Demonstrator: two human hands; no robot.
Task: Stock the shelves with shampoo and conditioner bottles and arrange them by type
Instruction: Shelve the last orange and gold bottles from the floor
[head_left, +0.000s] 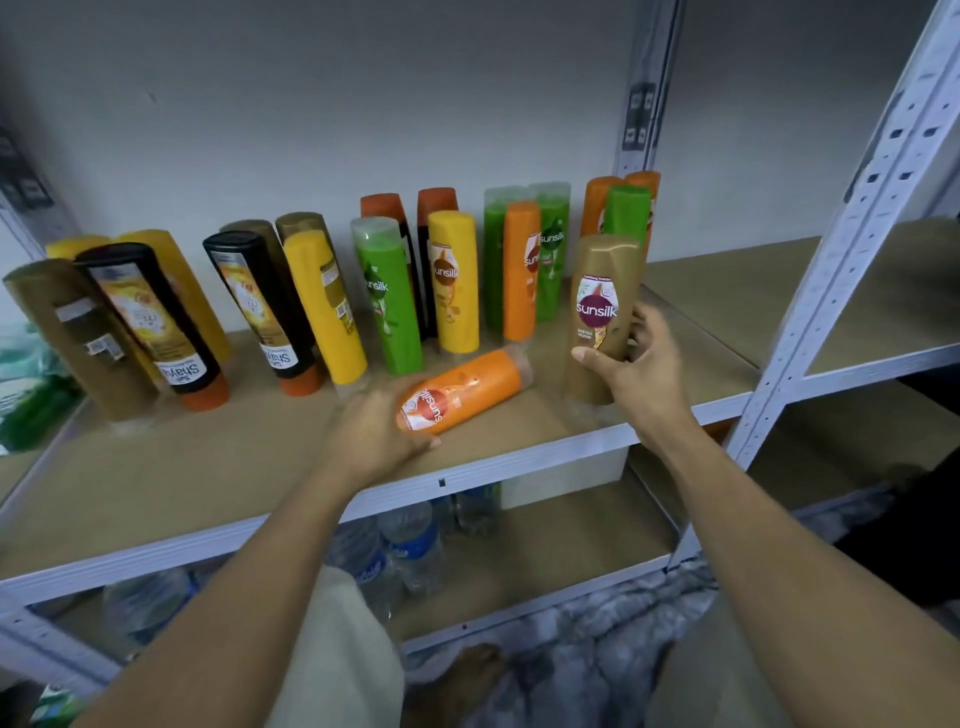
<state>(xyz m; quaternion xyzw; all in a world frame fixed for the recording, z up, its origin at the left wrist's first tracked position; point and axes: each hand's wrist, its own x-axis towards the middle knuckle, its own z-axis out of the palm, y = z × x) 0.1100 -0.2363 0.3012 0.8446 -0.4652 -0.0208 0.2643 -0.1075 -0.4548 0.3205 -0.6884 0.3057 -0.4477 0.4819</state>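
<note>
An orange Sunsilk bottle (462, 391) lies on its side on the shelf board (218, 467), and my left hand (371, 434) grips its near end. My right hand (641, 371) holds a gold Sunsilk bottle (600, 317) standing upright near the shelf's front edge. Behind them stand rows of bottles: green (387, 296), yellow (454, 280), orange (521, 270), and black ones with orange caps (150, 322) on the left.
A white metal upright (852, 228) divides this shelf from the neighbouring bay on the right. Water bottles (410, 540) and a white box (563, 480) sit on the lower shelf. A green package (31, 395) lies at the far left.
</note>
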